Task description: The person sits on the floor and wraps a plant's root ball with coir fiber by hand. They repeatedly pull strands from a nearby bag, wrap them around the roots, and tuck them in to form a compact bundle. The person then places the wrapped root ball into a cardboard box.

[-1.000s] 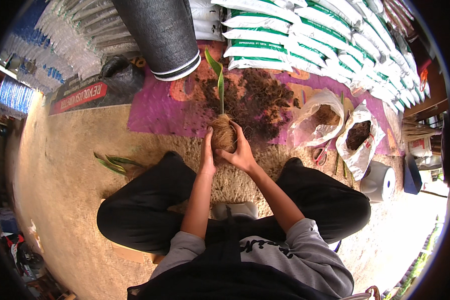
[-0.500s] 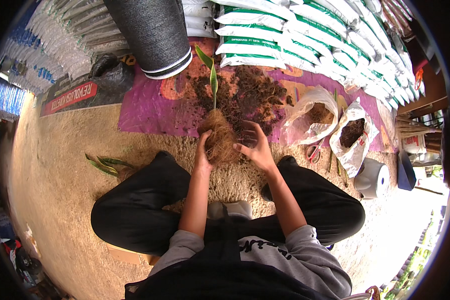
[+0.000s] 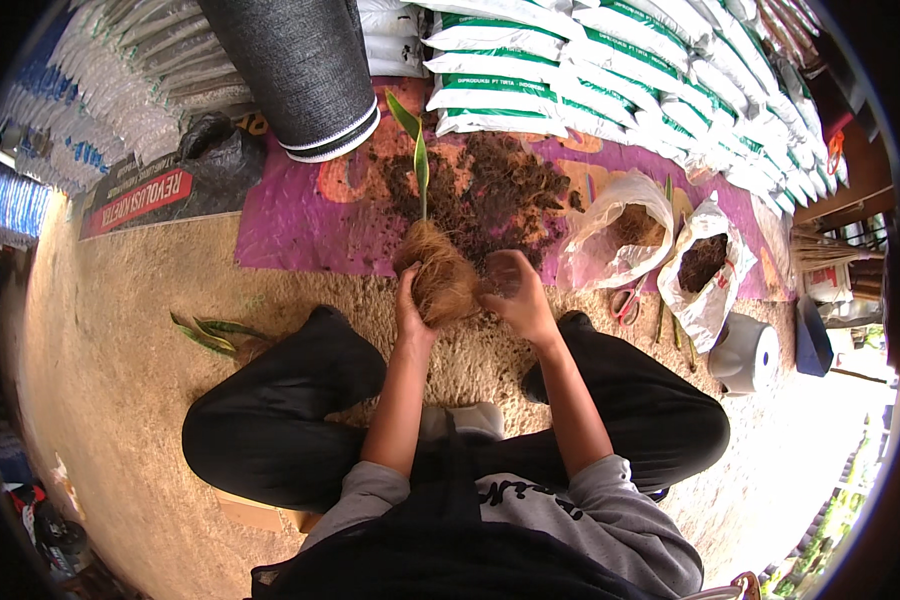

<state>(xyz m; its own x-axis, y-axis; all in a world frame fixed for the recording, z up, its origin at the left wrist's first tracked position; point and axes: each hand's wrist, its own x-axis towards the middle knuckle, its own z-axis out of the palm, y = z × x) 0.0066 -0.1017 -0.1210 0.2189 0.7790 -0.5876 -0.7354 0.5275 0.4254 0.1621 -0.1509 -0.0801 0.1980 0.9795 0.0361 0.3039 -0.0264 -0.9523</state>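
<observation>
A snake plant leaf point(image 3: 420, 160) rises from a loose, shaggy ball of brown fibre point(image 3: 440, 280) in front of me. My left hand point(image 3: 411, 308) is closed on the left side of that ball. My right hand point(image 3: 520, 300) is at the ball's right side, its fingers smeared by motion, so I cannot tell whether they hold fibre. Dark crumbled soil point(image 3: 500, 185) lies just behind, on a purple sheet point(image 3: 290, 225). Another small snake plant point(image 3: 215, 333) lies beside my left knee, partly hidden.
White-and-green sacks point(image 3: 500, 70) are stacked behind, beside a black mesh roll point(image 3: 280, 70). To the right are two open bags, one with fibre point(image 3: 610, 240), one with dark soil point(image 3: 700, 300), red-handled scissors point(image 3: 627, 306) and a grey pot point(image 3: 743, 355). A black plastic bag point(image 3: 215, 160) sits at the left.
My right hand has loosened from around the ball and moved rightward. The ball looks looser and wider, and its leaf has shifted slightly left in view.
</observation>
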